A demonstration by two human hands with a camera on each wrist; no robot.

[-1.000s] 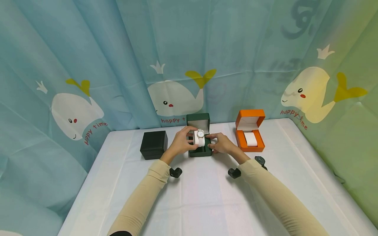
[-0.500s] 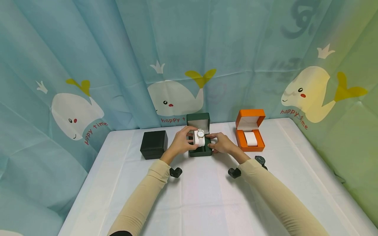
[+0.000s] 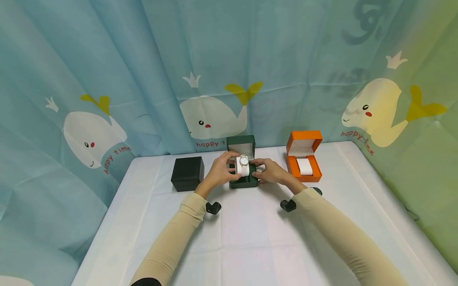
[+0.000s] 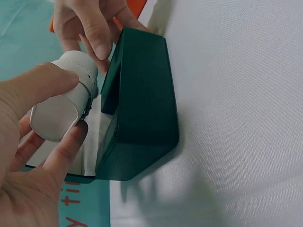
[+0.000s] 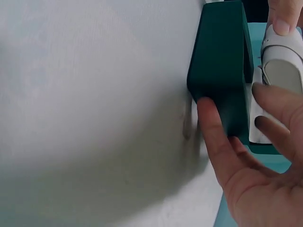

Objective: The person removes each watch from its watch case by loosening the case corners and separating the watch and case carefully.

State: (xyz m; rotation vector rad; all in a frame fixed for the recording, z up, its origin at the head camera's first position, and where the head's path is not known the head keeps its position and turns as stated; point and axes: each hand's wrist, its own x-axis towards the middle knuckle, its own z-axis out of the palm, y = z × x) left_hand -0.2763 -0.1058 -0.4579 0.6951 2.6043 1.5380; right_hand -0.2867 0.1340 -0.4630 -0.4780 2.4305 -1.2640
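My left hand (image 3: pixel 220 170) holds a white watch cushion (image 4: pixel 54 118) between thumb and fingers. Wrapped around it is a wristwatch (image 3: pixel 244 160) with a white strap (image 4: pixel 81 71) and a pale round dial. The cushion is at the opening of a dark green watch box (image 3: pixel 243 184), whose lid (image 3: pixel 241 140) stands raised. At the box's right side, my right hand (image 3: pixel 271 172) grips the wall, some fingers outside and others over the opening. In the right wrist view, the green box (image 5: pixel 220 47) shows its front with a fingertip against its corner.
To the right stands an orange watch box (image 3: pixel 304 178), lid raised, with a white cushion (image 3: pixel 304 167) inside. A closed black box (image 3: pixel 187 174) is on the left. Partly behind the right sleeve lies a dark watch (image 3: pixel 317 191). A whale-print curtain (image 3: pixel 154 79) hangs behind the table.
The right forearm and wrist have shifted slightly right, covering more of the dark watch. The left hand with cushion and watch stays nearly still. The whole head view has shifted a little.
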